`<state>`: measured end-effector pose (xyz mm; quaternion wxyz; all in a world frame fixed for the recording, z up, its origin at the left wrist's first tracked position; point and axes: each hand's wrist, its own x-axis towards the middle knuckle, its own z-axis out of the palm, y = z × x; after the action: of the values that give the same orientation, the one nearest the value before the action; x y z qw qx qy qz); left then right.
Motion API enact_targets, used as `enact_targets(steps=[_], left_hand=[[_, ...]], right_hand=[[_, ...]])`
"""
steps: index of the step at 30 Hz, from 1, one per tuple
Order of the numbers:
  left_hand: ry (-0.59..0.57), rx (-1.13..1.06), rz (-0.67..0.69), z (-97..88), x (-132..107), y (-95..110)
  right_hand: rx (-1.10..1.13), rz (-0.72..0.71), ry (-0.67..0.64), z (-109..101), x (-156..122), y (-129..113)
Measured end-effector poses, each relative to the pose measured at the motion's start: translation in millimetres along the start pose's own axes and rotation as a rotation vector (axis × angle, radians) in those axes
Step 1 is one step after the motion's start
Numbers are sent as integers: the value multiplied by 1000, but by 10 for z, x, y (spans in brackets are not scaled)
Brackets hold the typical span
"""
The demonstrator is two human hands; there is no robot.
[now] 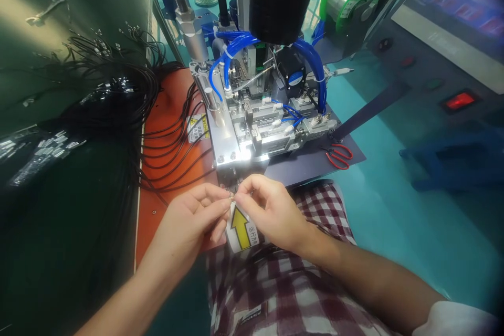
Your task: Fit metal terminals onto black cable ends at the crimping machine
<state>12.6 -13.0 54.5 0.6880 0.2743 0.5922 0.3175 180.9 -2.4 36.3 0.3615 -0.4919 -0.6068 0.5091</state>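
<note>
The view ahead is filled by the machine [226, 142], by whose front edge both hands are placed. It is crossed by looped blue tubes [317, 65], and a fan [293, 73] is set among them. Part of the background is blocked from above by a thick black hose [283, 0]. Behind, to the right, a wire spool [340, 0] with green rims is seen; red-handled pliers [339, 154] are laid on the grey base [295, 169]. The far right is taken up by a control box [389, 47] with a lit red switch [460, 101]. On the left, black cables [132, 110] are heaped, and several are strung over the orange worktop [147, 231] toward the machine. A label [241, 228] with a yellow arrow is partly covered by the hands, above a checked cloth [271, 278].

By the left hand [189, 220], a small thin piece [232, 198] is pinched between thumb and forefinger, the lower fingers being curled beneath. The piece is met from the other side by the right hand [275, 215], whose thumb and forefinger are brought together at it; what is gripped between them cannot be told. The piece is held just above the label, largely hidden by fingertips.
</note>
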Motion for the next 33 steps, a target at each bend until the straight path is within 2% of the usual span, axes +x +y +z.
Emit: enact_targets(steps=[3,7,9,11,15,18,21,24,27,33], left_hand=[[13,6,17,-3,-5,-12],[32,46,25,-6,6,-30],[19,55,36,3,15,-32],[8,58,32,15,21,-26],[1,53,12,33,17,3],[-19,40,15,39,10,18],[-2,20,14,39,10,18],[9,-1,16,36,10,12],[0,-8,3,35,6,11],[-10,-3,24,35,12,5]], right_hand=[[127,118,-49,-4,14,-13],[92,117,-54,-48,39,-43],[25,36,-3,-76,47,-51],[-68,-129,49,-99,50,-46],[-286,-464,47,-125,43,8],[-424,-577,88,-125,36,76],[-482,-622,128,-120,28,135],[-453,-626,148,-112,15,156],[-361,-565,121,-100,-1,144],[-17,-218,147,-100,14,97]])
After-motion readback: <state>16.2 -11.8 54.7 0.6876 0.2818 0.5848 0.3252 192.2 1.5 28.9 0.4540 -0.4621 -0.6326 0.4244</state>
